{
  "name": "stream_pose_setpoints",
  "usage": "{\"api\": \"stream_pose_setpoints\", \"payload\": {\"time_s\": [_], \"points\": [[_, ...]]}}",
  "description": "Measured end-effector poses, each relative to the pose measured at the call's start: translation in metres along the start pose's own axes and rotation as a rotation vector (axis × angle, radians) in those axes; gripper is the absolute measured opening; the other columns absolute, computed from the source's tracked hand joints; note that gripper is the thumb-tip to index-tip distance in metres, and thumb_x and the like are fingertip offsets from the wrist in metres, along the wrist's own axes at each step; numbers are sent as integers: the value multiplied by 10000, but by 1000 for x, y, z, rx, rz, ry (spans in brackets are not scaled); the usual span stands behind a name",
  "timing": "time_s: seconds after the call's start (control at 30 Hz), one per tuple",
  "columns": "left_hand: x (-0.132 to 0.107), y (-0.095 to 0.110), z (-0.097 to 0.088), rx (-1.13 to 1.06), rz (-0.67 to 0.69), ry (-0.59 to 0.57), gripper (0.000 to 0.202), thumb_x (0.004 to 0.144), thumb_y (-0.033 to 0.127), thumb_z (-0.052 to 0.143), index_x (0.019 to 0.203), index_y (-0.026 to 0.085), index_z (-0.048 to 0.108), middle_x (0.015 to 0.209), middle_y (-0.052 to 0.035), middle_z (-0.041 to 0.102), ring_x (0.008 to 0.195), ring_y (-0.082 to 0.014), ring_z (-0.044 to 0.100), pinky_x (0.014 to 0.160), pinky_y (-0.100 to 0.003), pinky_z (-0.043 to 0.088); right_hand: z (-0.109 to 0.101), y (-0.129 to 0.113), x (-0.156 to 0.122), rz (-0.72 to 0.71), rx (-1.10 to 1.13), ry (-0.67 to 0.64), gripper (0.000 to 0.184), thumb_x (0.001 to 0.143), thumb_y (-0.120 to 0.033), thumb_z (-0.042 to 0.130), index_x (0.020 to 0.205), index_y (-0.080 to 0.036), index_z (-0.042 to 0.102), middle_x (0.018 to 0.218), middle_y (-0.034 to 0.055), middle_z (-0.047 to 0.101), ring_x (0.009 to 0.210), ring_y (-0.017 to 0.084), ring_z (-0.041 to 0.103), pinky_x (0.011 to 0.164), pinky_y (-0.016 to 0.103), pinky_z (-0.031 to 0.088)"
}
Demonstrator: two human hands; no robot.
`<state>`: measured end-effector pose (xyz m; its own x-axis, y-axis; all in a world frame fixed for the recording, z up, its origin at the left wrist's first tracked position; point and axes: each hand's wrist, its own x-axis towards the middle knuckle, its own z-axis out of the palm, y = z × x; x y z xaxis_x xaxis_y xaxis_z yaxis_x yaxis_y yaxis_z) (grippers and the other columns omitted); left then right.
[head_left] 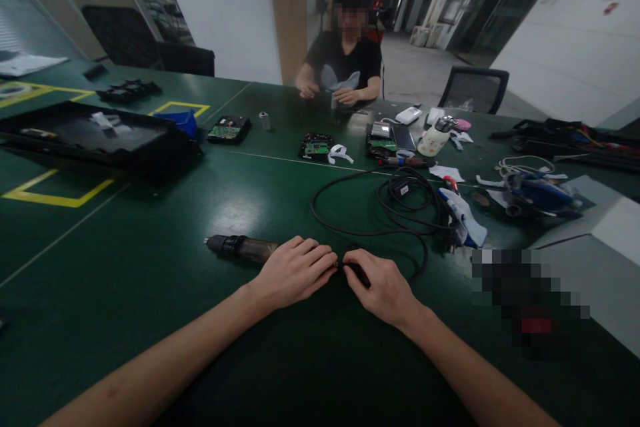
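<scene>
An electric screwdriver (250, 248) lies across the green table with its tip toward the left. My left hand (299, 270) is wrapped over its rear part, covering that end. Between the fingers of my right hand (381, 285) is a black cable plug (359, 273), held close to the screwdriver's rear end. Whether the plug touches or sits in the screwdriver cannot be made out, as my fingers hide the joint. A black cable (320, 210) lies in loops beyond my right hand.
Hard drives (316, 147) with green circuit boards stand along the table's middle. A white cup of tools (435, 137) is behind the cable, and a blue-white tool (463, 217) lies right. A grey box (600, 253) is at far right, a black panel (90, 133) left. A person (345, 67) sits opposite.
</scene>
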<state>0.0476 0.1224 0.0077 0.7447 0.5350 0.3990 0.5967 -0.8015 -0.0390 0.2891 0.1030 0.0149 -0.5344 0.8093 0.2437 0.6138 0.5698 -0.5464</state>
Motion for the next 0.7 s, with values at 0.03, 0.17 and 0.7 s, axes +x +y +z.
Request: {"api": "stream_pose_setpoints", "payload": {"time_s": [0.03, 0.17, 0.7], "points": [[0, 0, 0, -1, -6, 4, 250, 1043, 355, 506, 1183, 192, 632, 1121, -56, 707, 945, -198, 636, 777, -359, 429, 0, 0, 0, 0, 0, -3, 150, 1013, -196, 549, 1144, -232, 610, 1066, 61, 710, 905, 205, 702, 757, 311, 569], [-1, 0, 0, -15, 13, -10, 262, 1032, 353, 517, 1221, 207, 625, 1142, -53, 701, 964, -204, 635, 777, -360, 427, 0, 0, 0, 6, -6, -9, 140, 1016, -202, 546, 1138, -231, 607, 1060, 62, 708, 904, 208, 703, 746, 314, 569], [-1, 0, 1, -11, -1, 13, 268, 1037, 379, 516, 1194, 198, 637, 1137, -57, 705, 963, -202, 638, 778, -356, 430, 0, -1, 0, 8, -6, 11, 142, 1005, -205, 557, 1129, -235, 618, 1041, 53, 717, 878, 199, 709, 736, 304, 567]]}}
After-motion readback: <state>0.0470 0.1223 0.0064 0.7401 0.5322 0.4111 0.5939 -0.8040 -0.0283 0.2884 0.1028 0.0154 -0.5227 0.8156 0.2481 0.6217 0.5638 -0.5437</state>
